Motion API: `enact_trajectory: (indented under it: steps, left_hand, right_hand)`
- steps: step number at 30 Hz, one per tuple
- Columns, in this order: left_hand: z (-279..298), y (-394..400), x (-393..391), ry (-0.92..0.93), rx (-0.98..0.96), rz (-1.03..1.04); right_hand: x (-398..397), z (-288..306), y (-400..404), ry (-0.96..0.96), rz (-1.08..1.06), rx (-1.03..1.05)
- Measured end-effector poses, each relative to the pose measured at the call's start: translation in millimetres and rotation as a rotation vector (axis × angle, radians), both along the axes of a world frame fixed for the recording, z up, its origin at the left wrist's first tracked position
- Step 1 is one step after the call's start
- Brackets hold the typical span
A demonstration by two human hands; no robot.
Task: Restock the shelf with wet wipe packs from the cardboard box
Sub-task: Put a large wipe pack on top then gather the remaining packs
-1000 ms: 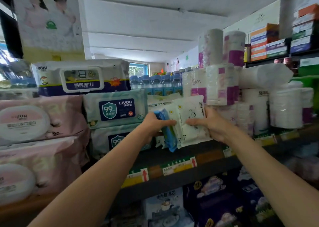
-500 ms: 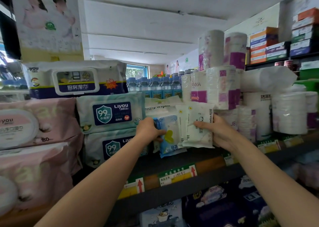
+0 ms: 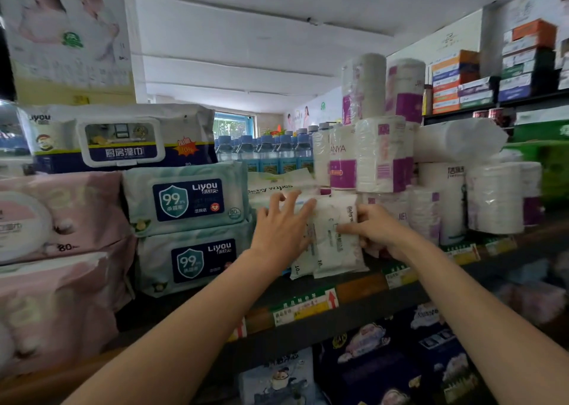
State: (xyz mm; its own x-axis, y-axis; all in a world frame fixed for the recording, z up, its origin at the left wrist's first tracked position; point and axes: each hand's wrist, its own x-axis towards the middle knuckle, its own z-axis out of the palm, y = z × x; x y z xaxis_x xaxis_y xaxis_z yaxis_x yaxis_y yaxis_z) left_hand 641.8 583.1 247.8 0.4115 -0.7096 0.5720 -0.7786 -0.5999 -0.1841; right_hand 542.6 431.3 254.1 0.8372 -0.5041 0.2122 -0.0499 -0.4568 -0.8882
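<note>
A shop aisle under a white ceiling, with a dark shelf (image 3: 354, 318) running across at chest height, price tags (image 3: 303, 307) along its front lip. On that shelf, a few small white wet wipe packs (image 3: 331, 241) stand upright, side by side, between the two hands. The left hand (image 3: 281, 232) lies flat against the front of the packs, its fingers (image 3: 303, 212) straight and spread, gripping nothing. The right hand (image 3: 377, 230) has its fingers curled around the right edge of the packs, thumb across their front. Just left of the packs are two stacked teal Liyou packs (image 3: 187, 198), with a larger blue-and-white pack (image 3: 120, 138) on top and pink packs (image 3: 61, 217) further left. Right of the hands stand wrapped tissue rolls (image 3: 381, 155). Behind are water bottles (image 3: 264, 153). The cardboard box is out of view.
</note>
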Motion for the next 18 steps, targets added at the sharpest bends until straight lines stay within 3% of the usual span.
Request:
enact_trajectory:
  steps: [4, 6, 11, 14, 18]
  left_hand:
    - [-5.8, -8.6, 0.5, 0.048, 0.086, 0.055]
    - [-6.1, -9.5, 0.0, 0.049, 0.132, 0.074]
    - [-0.9, -6.7, 2.3, 0.062, 0.149, 0.061]
    - [2.6, -0.4, 3.3, 0.106, 0.112, 0.043]
    - [-3.7, 3.1, -7.0, -0.062, 0.168, 0.004]
  right_hand:
    - [0.5, -2.8, -11.0, -0.159, -0.341, -0.166]
    - [6.1, -8.6, -10.2, -0.135, -0.413, -0.272]
    - [31.7, -16.7, -6.8, -0.040, -0.294, -0.130]
    - [47.1, -17.7, -6.6, 0.011, -0.308, -0.187]
    - [46.5, -17.0, -1.9, 0.134, -0.285, -0.292]
